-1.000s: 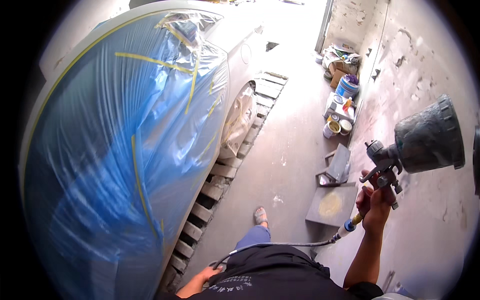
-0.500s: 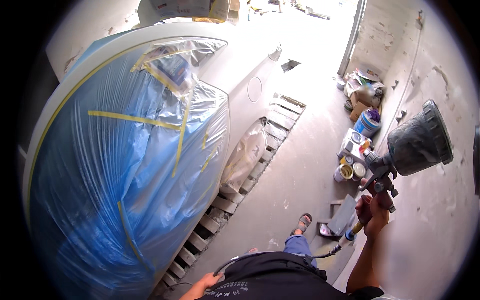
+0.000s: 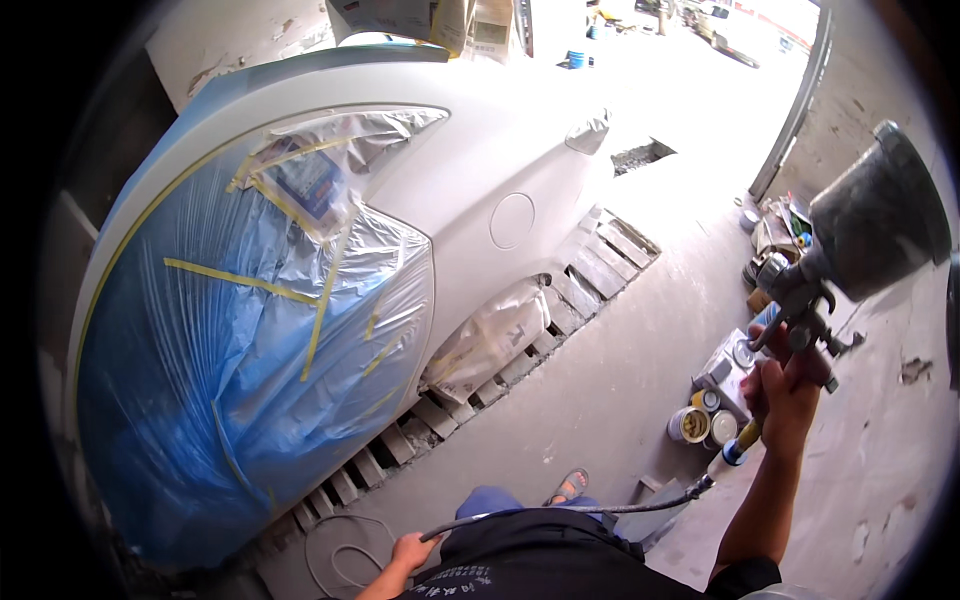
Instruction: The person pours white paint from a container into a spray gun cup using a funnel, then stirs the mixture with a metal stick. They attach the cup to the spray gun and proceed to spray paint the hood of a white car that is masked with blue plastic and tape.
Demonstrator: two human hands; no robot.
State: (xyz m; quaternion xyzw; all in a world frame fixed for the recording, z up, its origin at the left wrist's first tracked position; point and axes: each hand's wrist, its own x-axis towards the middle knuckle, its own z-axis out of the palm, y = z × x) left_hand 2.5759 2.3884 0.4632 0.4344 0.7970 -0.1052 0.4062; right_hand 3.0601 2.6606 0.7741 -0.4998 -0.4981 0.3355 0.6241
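Observation:
My right hand (image 3: 785, 390) is closed round the handle of a spray gun (image 3: 800, 310), which is raised at the right with a dark cup (image 3: 875, 220) on it. A grey hose (image 3: 630, 508) runs from the gun's fitting across my front to my left hand (image 3: 412, 552), closed on it low at centre. On the left stands a white car body (image 3: 480, 180), masked with blue plastic sheeting (image 3: 180, 390) and yellow tape (image 3: 240, 280). A wrapped wheel area (image 3: 490, 340) sits below its panel.
Slotted blocks (image 3: 430, 430) run under the car along the grey floor (image 3: 560, 420). Paint cans (image 3: 690, 425) and clutter stand against the right wall (image 3: 900, 450). A hose loop (image 3: 340, 550) lies at lower left. A bright doorway with a vehicle (image 3: 730, 35) outside is at the back.
The view has swung rightward along the car, showing more of its white panel and the doorway. The spray gun has risen in view in my right hand. More floor hose shows beside my left hand.

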